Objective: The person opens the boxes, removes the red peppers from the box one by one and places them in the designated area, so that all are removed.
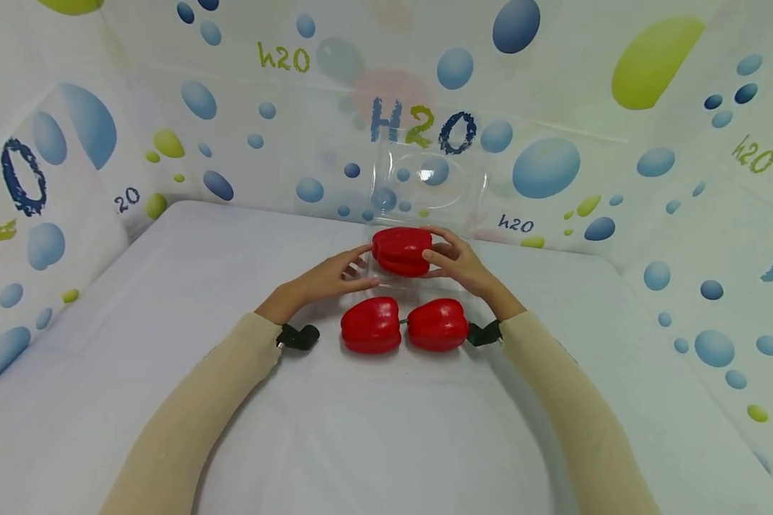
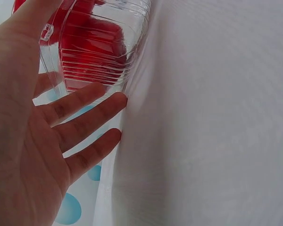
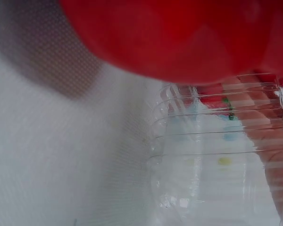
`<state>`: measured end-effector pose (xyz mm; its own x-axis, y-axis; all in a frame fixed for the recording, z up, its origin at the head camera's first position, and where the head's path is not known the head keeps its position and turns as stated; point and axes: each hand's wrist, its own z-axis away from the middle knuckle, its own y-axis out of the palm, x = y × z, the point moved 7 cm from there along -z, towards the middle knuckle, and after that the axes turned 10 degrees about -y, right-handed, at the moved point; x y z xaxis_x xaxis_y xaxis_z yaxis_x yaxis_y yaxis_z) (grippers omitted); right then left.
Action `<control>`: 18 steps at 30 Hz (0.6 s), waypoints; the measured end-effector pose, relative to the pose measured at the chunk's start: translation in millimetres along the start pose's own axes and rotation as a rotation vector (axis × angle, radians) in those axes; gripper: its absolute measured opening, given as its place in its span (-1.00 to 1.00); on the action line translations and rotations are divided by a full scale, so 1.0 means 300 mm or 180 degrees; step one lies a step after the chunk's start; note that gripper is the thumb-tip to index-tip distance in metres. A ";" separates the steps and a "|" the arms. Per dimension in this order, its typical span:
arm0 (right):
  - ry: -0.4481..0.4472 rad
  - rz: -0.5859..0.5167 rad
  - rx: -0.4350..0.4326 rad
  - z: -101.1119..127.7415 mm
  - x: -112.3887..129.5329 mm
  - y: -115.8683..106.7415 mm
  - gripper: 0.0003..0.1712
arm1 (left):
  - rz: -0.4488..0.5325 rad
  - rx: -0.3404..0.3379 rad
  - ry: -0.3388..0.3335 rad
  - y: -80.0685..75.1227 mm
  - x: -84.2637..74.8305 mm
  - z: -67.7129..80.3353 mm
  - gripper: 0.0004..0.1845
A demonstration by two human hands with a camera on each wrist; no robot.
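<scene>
Red pepper (image 1: 401,252) at clear box (image 2: 96,52), inside or just above, unclear; right hand (image 1: 459,266) grips its end, likely for control. Left hand (image 1: 325,277) spread beside, perhaps steadying. Lid (image 1: 428,179) tipped back, leaving access. Two more peppers (image 1: 371,325) sit nearer, within reach.

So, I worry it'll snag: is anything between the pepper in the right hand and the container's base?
Nothing visible blocks the red pepper; the lid stands raised behind the clear container, and two other peppers lie in front.
</scene>
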<state>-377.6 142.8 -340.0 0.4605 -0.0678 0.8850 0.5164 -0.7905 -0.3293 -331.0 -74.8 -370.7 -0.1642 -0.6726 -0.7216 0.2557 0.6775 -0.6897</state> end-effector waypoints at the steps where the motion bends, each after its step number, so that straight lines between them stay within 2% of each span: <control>1: -0.0009 -0.0002 -0.0017 0.000 0.001 -0.001 -0.34 | 0.0012 0.0001 0.0002 0.000 0.000 0.000 -0.08; 18: -0.0077 0.0123 -0.0174 0.030 0.015 -0.029 -0.32 | -0.0019 -0.0016 0.0025 -0.001 0.009 -0.011 -0.09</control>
<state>-373.5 155.1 -336.2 0.4970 -0.0847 0.8636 0.4581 -0.8196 -0.3441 -334.7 -75.8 -372.7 -0.1731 -0.6743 -0.7179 0.2500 0.6749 -0.6942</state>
